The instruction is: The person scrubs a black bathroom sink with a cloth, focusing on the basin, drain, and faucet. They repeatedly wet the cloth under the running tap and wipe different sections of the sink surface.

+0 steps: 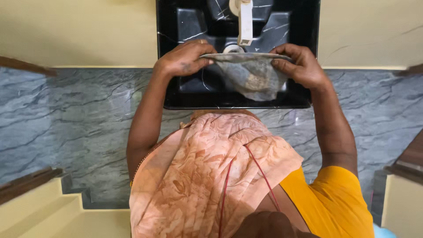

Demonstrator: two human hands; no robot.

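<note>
A grey, stained round metal pan [250,76] hangs over a black marbled sink [176,94], its underside turned toward me. My left hand [183,58] grips the pan's left rim; a ring shows on one finger. My right hand [299,65] grips the right rim. A white tap [245,22] reaches down from the back of the sink to just above the pan. I cannot tell whether water is running.
The floor [75,119] below is grey veined stone. A cream wall [79,31] runs behind the sink. Cream steps [48,211] sit at the lower left and a cream block [403,207] at the lower right. My peach and yellow clothing fills the lower middle.
</note>
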